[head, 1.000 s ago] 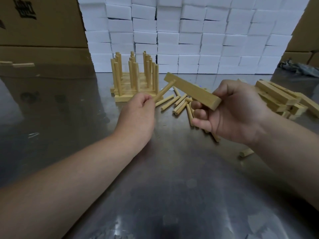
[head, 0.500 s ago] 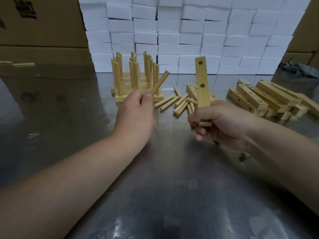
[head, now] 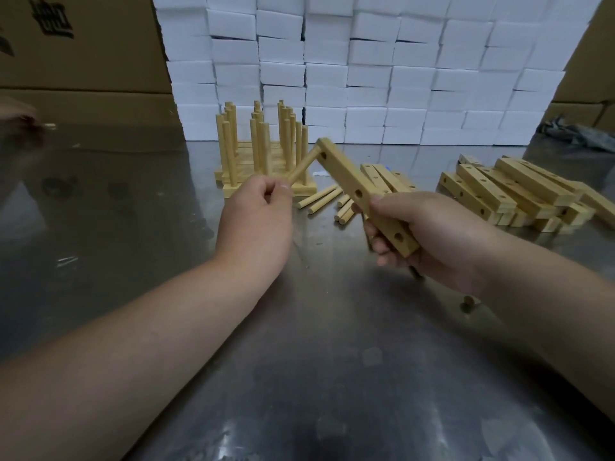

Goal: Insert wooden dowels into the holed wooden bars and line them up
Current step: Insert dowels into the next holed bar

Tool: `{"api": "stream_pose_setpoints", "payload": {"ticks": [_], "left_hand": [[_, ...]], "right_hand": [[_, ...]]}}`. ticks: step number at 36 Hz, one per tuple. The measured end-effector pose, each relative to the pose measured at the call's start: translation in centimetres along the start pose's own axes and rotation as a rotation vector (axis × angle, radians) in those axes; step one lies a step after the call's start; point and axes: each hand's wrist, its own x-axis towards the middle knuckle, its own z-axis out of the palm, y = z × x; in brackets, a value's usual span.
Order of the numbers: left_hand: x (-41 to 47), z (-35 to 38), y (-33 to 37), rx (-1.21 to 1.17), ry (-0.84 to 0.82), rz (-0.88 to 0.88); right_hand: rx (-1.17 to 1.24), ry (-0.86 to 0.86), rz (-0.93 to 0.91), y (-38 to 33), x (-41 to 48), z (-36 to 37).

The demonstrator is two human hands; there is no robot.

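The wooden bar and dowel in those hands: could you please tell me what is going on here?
A person is mid-assembly. The left hand pinches a dowel, its tip against the far end of a bar that the right hand grips. Finished bars with upright dowels stand lined up behind; loose dowels and a pile of empty bars lie on the metal table.

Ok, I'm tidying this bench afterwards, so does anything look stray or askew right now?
One dowel lies alone on the table, half hidden by the right forearm, away from the loose dowels near the finished rack. The spare bars on the right are heaped crookedly, not stacked square. Nothing looks broken.
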Motion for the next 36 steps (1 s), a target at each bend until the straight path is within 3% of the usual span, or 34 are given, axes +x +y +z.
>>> {"api": "stream_pose_setpoints", "payload": {"ticks": [14,36], "left_hand": [[0.37,-0.48,-0.03,0.028,-0.067,0.096],[0.25,0.05,-0.46,0.137,-0.182,0.127]], "right_hand": [[0.241,-0.186,0.046,0.17,0.22,-0.46],[0.241,-0.172,0.04,0.61,0.55,-0.56]]}}
